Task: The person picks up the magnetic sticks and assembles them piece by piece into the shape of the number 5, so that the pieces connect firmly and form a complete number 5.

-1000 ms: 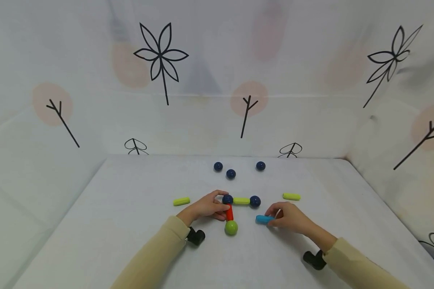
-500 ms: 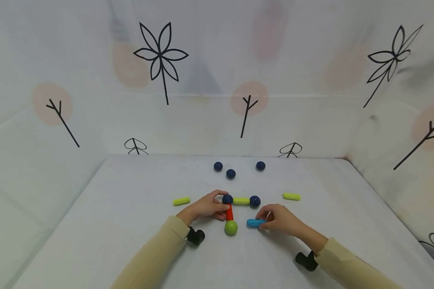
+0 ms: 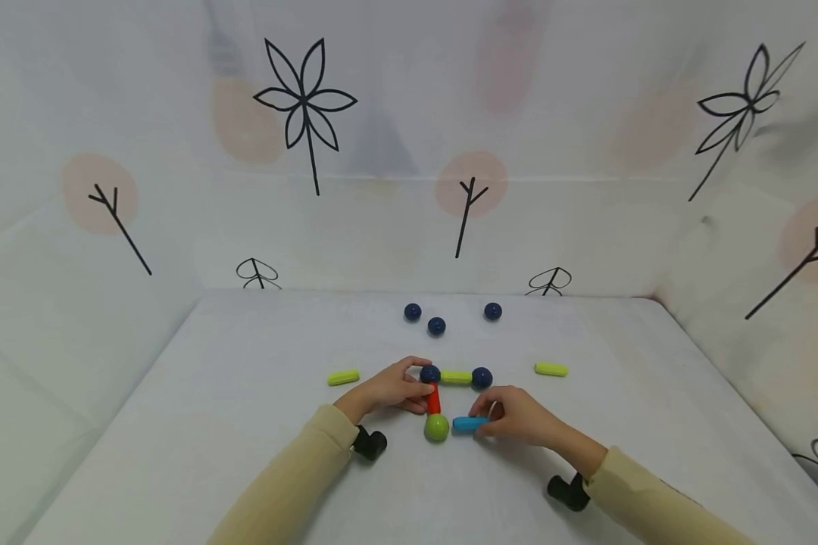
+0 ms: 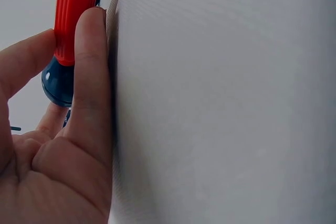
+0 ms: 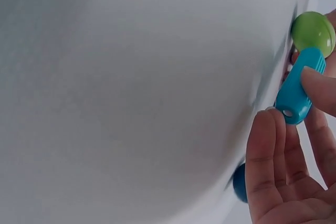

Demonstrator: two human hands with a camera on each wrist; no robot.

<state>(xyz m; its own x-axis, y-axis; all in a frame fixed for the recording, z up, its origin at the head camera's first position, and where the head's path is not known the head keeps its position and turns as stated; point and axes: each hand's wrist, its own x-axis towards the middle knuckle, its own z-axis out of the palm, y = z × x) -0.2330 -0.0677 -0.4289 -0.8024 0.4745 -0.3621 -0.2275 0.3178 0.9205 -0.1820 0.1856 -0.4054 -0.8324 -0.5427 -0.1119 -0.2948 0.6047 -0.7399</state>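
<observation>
The grip of the right hand (image 3: pixel 518 418) pinches the blue stick (image 3: pixel 469 425), its far end just beside the green ball (image 3: pixel 437 428), while the left hand (image 3: pixel 395 388) holds the red stick (image 3: pixel 434 401) that runs from that ball to a navy ball (image 3: pixel 430 374). The step in hand looks to be joining the blue stick to the green ball; the next move probably calls for lining up its tip and pressing it on, with the left hand bracing the red stick against swinging.
</observation>
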